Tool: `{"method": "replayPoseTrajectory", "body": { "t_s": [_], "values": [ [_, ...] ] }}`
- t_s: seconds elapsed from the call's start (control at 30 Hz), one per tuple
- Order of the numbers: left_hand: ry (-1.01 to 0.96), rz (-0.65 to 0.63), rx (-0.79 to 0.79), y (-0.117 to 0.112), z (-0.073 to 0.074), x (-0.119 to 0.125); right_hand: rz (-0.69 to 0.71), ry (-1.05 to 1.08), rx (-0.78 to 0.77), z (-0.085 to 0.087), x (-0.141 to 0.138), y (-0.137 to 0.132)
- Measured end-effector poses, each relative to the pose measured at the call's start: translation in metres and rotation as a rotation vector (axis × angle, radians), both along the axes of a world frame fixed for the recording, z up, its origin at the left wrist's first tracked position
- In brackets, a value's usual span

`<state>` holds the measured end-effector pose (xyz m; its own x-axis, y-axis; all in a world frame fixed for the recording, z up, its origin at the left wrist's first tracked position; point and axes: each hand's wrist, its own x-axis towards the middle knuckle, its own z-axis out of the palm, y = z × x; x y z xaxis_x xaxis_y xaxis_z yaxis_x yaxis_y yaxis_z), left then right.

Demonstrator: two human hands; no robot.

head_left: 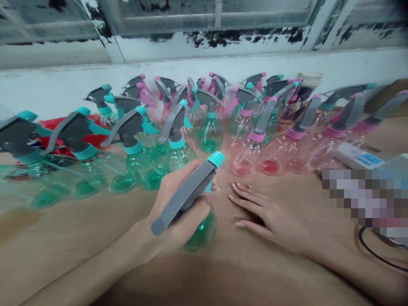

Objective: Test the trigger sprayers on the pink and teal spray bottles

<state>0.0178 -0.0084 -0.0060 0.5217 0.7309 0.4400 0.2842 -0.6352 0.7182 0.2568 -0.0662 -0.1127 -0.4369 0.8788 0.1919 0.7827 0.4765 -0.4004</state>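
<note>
My left hand (183, 204) is wrapped round the neck of a green spray bottle (204, 231) with a grey trigger head and a turquoise nozzle. The bottle stands near the middle of the table, its nozzle pointing away from me and to the right. My fingers hide most of its neck and trigger. To the right of it, my right hand (264, 208) rests flat on the tabletop, fingers stretched out and holding nothing. Beyond both hands stand green spray bottles (146, 170) on the left and pink spray bottles (247, 159) on the right.
Several more spray bottles crowd the back of the wooden table (105, 238) before a white ledge and windows. Something red (95, 140) lies behind the left bottles. At right are a white power strip (360, 157), a blurred-out patch, a black cable (376, 255) and a brown box (387, 100).
</note>
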Motion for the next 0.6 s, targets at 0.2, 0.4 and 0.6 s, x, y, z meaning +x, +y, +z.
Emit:
{"method": "replayPoseTrajectory", "body": {
  "t_s": [0.2,0.4,0.6],
  "values": [
    [-0.079,0.047,-0.162,-0.002,-0.003,0.005,0.02,0.044,0.052,0.001,0.0,0.0],
    [-0.084,0.02,-0.158,-0.005,0.001,0.005,0.042,0.145,0.105,0.004,-0.004,-0.01],
    [-0.121,0.025,-0.126,-0.009,-0.006,0.004,-0.011,0.168,0.119,0.009,-0.019,-0.013]
  ]
}}
